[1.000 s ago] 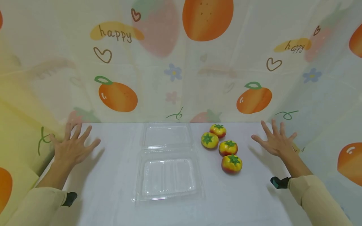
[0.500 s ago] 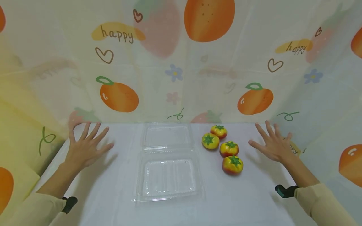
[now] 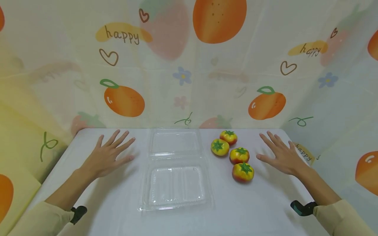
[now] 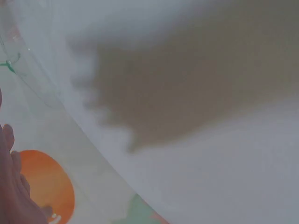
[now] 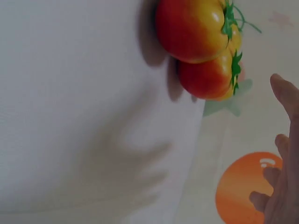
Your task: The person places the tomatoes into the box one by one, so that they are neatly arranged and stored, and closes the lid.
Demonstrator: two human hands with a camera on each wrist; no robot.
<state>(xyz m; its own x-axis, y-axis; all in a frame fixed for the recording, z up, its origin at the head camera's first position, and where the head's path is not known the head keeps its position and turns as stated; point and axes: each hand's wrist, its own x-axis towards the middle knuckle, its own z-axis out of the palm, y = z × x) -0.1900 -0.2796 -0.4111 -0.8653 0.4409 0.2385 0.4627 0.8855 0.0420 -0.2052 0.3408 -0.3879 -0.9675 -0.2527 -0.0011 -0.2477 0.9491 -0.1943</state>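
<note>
A clear plastic clamshell box (image 3: 177, 206) lies unfolded in the middle of the table, its lid (image 3: 175, 154) flat toward the back wall. Several yellow-and-red tomatoes (image 3: 242, 172) with green star-shaped tops sit to the right of it; two of them also show large in the right wrist view, with the nearest tomato (image 5: 189, 28) at the top. My left hand (image 3: 106, 158) hovers left of the box, fingers spread, holding nothing. Over the table to the right of the tomatoes, my right hand (image 3: 282, 155) is held with fingers extended, touching nothing.
A white tabletop (image 3: 177, 224) carries everything. Behind and at both sides hangs a pale curtain (image 3: 200, 95) printed with oranges, strawberries and flowers. Dark wrist cameras stick out below each sleeve, such as the left camera (image 3: 78, 214).
My left hand has moved right, nearer the box. The right hand has shifted slightly left toward the tomatoes. The box and tomatoes stay put.
</note>
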